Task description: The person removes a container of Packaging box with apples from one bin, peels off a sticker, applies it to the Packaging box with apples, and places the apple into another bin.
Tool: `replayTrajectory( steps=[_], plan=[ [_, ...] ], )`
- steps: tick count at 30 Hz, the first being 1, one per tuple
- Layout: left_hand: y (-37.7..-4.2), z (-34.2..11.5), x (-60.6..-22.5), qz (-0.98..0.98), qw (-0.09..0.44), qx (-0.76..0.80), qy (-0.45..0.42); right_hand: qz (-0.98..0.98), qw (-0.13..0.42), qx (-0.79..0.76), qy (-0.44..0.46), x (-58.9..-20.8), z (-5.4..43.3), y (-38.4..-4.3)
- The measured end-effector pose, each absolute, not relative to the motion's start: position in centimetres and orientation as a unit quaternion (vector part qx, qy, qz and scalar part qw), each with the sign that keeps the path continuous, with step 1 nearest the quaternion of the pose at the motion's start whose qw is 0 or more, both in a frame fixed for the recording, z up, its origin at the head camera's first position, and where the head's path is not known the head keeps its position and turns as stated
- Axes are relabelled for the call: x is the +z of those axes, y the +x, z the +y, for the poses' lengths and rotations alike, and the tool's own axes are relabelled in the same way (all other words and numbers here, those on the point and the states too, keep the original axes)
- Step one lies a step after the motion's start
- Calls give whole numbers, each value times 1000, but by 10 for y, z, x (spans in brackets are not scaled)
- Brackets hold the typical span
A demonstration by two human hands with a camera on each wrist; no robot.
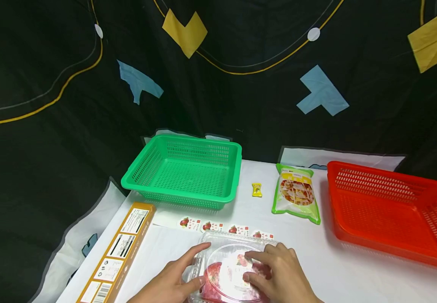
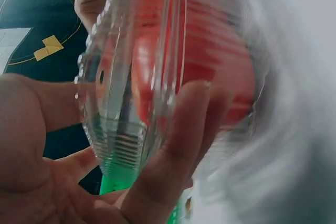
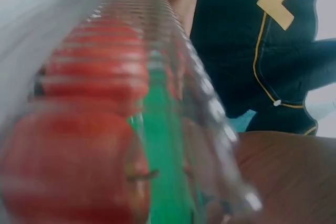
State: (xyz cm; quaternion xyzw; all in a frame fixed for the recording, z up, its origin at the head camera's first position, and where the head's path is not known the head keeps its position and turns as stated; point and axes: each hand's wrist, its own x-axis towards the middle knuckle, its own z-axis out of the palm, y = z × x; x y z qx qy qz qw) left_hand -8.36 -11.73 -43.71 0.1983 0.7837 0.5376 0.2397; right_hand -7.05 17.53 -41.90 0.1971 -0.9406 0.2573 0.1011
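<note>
A clear plastic clamshell box (image 1: 203,263) with red apples (image 1: 213,275) inside lies at the table's near edge in the head view. My left hand (image 1: 176,271) holds its left side, with the thumb over the lid and fingers along the wall; the left wrist view shows a fingertip (image 2: 191,95) against the ribbed side. On top, my right hand (image 1: 282,269) touches the lid with thumb and index fingertips beside a fruit-printed sticker (image 1: 242,261). Through the box wall, the right wrist view shows two blurred apples (image 3: 79,166).
Behind the box lies a strip of fruit stickers (image 1: 207,226). A green basket (image 1: 188,195) stands back left, a red basket (image 1: 388,248) right. Between them are a small yellow packet (image 1: 257,190) and a green-edged food bag (image 1: 297,193). A long orange-brown carton (image 1: 117,252) lies left.
</note>
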Motion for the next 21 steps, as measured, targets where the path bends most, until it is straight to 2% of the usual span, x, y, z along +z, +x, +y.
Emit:
replayTrajectory(
  steps=[6,10,14,21],
  plan=[
    [-81,-116,-438,743,244,593,191,-921,212,293,147,-418,194,-74],
    [-81,-116,-438,724,240,616,197,-913,259,294,114,-419,211,-79],
    [-81,-115,-437,713,233,633,193,-904,275,316,88,-424,228,-81],
    [-84,-113,-430,737,208,615,186,-900,271,342,22,-434,257,-81]
  ],
)
